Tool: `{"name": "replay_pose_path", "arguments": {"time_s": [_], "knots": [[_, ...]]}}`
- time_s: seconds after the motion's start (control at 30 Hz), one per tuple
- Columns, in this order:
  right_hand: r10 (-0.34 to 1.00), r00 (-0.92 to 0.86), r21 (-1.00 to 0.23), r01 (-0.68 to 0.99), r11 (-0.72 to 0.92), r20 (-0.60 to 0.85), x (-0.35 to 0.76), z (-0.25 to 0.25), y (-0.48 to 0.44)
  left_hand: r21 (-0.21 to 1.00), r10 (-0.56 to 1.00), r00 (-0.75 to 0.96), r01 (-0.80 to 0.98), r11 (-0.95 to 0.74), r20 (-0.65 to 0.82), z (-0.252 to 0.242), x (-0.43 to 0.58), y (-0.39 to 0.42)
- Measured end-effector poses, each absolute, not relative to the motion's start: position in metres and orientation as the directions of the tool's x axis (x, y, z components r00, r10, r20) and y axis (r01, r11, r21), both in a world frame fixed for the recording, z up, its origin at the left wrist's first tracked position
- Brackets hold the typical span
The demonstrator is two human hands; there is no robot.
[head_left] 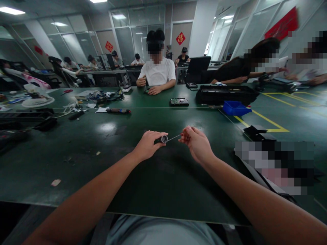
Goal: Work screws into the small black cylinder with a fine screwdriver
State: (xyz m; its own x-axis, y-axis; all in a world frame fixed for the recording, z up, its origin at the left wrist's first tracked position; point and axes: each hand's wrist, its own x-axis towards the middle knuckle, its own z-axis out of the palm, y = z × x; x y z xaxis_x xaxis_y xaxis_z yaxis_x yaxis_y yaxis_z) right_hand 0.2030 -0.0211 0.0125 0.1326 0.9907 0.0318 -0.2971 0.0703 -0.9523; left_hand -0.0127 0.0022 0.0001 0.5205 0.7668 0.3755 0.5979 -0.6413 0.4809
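Note:
My left hand (pixel 147 144) is closed round a short black cylinder with a silver-rimmed round end (pixel 164 139), pinched between thumb and fingers. The round end faces right and towards me, with dark detail inside that is too small to make out. My right hand (pixel 195 141) grips a thin screwdriver (pixel 174 138) by its handle, where a bit of red shows at the fingertips. Its metal shaft points left, the tip at or just beside the cylinder's rim; I cannot tell whether it touches. Both hands are above the green table (pixel 158 180).
Ahead lie a hard drive (pixel 179 101), a black tray (pixel 226 94) and a blue bin (pixel 236 108). A dark tool (pixel 119 111) and tangled cables (pixel 102 97) are at left. Black parts (pixel 255 132) lie right. A co-worker (pixel 157 73) sits opposite, hands on the table.

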Motion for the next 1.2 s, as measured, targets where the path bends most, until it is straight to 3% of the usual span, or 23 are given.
{"name": "replay_pose_path", "arguments": {"time_s": [0.17,0.5,0.73,1.2], "knots": [[0.959,0.172,-0.965,-0.099,0.243,0.224,0.205,0.011,-0.023,0.521,0.813,0.477,0.625,-0.581,0.335,0.001,-0.014,0.000],[0.933,0.079,-0.932,0.129,0.340,0.351,0.204,0.015,-0.028,0.517,0.826,0.454,0.645,-0.563,0.334,0.003,-0.011,-0.002],[0.886,0.087,-0.753,0.568,0.332,0.456,0.205,0.028,-0.041,0.528,0.831,0.431,0.642,-0.557,0.352,0.003,-0.013,-0.001],[0.812,-0.174,-0.623,0.559,0.548,0.558,0.206,0.031,-0.044,0.543,0.821,0.446,0.616,-0.570,0.356,0.000,-0.016,0.000]]}}
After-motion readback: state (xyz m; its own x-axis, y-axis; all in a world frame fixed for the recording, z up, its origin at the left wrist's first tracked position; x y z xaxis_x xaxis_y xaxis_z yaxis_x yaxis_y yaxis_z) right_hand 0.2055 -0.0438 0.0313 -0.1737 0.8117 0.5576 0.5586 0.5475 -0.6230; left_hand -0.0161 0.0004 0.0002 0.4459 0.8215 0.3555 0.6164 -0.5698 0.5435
